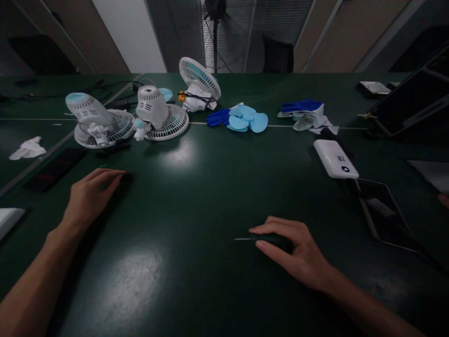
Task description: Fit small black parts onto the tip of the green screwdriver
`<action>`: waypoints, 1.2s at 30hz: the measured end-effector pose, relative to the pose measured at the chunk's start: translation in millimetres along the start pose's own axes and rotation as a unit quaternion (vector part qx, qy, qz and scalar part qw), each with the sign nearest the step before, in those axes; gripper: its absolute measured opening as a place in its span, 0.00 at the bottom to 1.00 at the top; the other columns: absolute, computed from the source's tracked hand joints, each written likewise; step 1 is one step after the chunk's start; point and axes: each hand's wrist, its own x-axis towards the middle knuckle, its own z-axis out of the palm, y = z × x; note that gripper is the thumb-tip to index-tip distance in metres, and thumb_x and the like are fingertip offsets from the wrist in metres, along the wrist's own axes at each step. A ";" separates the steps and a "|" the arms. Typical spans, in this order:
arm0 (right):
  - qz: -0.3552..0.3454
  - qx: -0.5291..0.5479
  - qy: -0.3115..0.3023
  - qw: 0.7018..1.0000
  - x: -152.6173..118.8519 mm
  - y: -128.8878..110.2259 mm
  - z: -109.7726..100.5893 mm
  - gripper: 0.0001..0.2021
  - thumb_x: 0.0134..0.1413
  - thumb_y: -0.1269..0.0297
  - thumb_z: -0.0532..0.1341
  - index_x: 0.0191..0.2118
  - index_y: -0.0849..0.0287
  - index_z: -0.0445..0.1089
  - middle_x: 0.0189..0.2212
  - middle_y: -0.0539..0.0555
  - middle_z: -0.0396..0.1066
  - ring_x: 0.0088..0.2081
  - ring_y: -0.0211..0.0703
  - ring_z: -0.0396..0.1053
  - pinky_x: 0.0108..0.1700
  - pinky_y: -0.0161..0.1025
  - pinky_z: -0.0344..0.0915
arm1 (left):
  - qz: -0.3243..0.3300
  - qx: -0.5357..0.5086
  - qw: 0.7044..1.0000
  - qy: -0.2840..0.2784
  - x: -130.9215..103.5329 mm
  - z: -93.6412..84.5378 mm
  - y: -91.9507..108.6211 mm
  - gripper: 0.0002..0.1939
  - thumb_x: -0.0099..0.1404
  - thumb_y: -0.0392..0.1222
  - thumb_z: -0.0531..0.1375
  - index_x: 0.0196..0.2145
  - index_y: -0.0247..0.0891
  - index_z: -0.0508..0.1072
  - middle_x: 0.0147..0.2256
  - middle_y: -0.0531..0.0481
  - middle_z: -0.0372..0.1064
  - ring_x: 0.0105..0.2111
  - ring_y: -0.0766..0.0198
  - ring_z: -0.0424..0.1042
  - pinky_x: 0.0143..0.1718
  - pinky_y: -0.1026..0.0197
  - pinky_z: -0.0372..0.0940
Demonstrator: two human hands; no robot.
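screwdriver [271,239] between right fingers [277,227]

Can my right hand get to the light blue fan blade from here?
Probably yes: nothing visible stands between your right hand and the fan blade, though it's a reach forward and that hand holds a screwdriver.

Your right hand [298,255] partly hides the dark-handled metal-shafted screwdriver [271,240] | left edge cuts off a flat white object [10,219] | you can't clearly read print on the white rounded power bank [331,158]

dark chair [278,54] beyond green table [203,196]
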 end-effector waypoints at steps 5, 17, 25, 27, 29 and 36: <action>0.008 0.014 -0.007 1.000 0.9 -0.6 -0.3 0.10 0.68 0.63 0.63 0.51 0.53 0.77 0.37 0.53 0.77 0.36 0.44 0.75 0.37 0.41 0.68 | -0.053 -0.046 0.997 -0.013 -1.0 -0.5 2.1 0.20 0.70 0.52 0.59 0.51 0.38 0.78 0.49 0.50 0.74 0.42 0.61 0.75 0.43 0.65 0.66; -0.011 -0.020 0.015 1.000 -0.6 -2.6 0.2 0.10 0.66 0.63 0.64 0.50 0.53 0.79 0.38 0.53 0.79 0.36 0.45 0.76 0.35 0.39 0.69 | -0.088 -0.059 0.991 0.087 -2.8 -3.0 6.1 0.24 0.70 0.52 0.57 0.57 0.37 0.76 0.45 0.49 0.72 0.34 0.65 0.69 0.33 0.66 0.61; -0.004 -0.010 0.003 1.000 1.8 -3.1 -0.8 0.10 0.67 0.64 0.63 0.51 0.53 0.78 0.38 0.53 0.79 0.36 0.44 0.76 0.37 0.40 0.70 | -0.215 -0.179 0.957 0.082 -4.8 -9.4 13.9 0.27 0.61 0.54 0.65 0.55 0.39 0.78 0.43 0.48 0.77 0.36 0.62 0.72 0.34 0.66 0.64; -0.004 -0.010 0.004 1.000 1.6 -2.7 -0.6 0.10 0.66 0.64 0.64 0.50 0.53 0.78 0.38 0.53 0.79 0.36 0.44 0.76 0.37 0.40 0.70 | -0.254 -0.183 0.947 0.076 -4.7 -10.1 17.0 0.28 0.60 0.55 0.67 0.54 0.40 0.79 0.41 0.48 0.79 0.34 0.62 0.72 0.31 0.66 0.63; -0.004 -0.006 -0.001 1.000 0.7 -2.2 -0.6 0.10 0.67 0.64 0.64 0.51 0.53 0.78 0.38 0.52 0.79 0.37 0.44 0.76 0.38 0.40 0.70 | -0.262 -0.175 0.946 0.071 -3.9 -10.3 18.6 0.28 0.59 0.56 0.67 0.53 0.39 0.79 0.42 0.47 0.79 0.35 0.61 0.73 0.32 0.65 0.64; -0.006 0.003 -0.005 1.000 -0.6 -1.4 -1.4 0.10 0.67 0.65 0.64 0.51 0.52 0.77 0.37 0.51 0.77 0.36 0.43 0.75 0.38 0.41 0.69 | -0.206 -0.122 0.971 0.010 -0.2 -7.4 15.4 0.27 0.61 0.58 0.65 0.52 0.38 0.79 0.54 0.46 0.75 0.48 0.54 0.74 0.52 0.57 0.67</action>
